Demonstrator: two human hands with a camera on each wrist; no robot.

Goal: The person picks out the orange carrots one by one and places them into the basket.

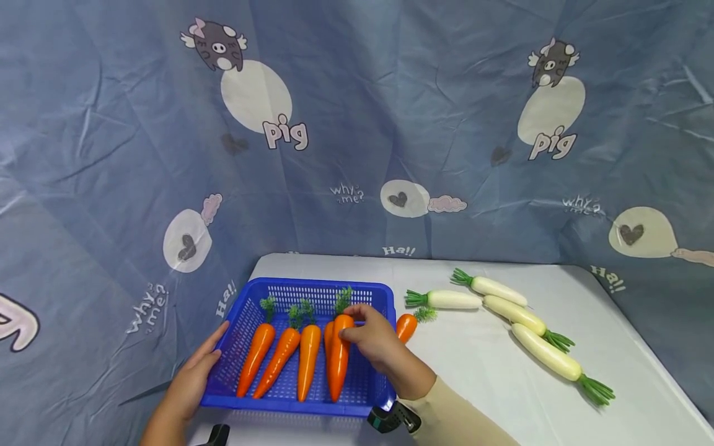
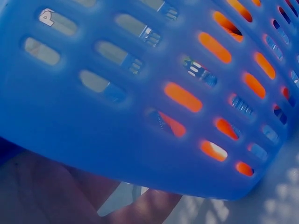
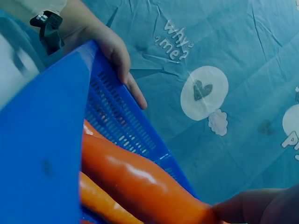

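Note:
My right hand [image 1: 379, 341] pinches the top of an orange carrot [image 1: 339, 362] with a green leafy tuft, inside the blue basket [image 1: 290, 406]. That carrot overlaps another one beneath it. Farther left in the basket lie three more carrots, side by side with their tufts toward the back. At the basket's left side, my left hand [image 1: 192, 378] rests against the rim, its fingers fairly straight. Close up in the left wrist view, the slotted basket wall [image 2: 60, 116] hides most of the left hand. The right wrist view shows the pinched carrot [image 3: 140, 177] large, with only part of the right fingers visible.
Right of the basket, one carrot [image 1: 406, 327] lies on the white table [image 1: 463, 359]. Several white radishes with green stalks, among them one radish [image 1: 454, 300] near the basket, lie farther right. Blue printed cloth [image 1: 357, 155] hangs behind and at both sides.

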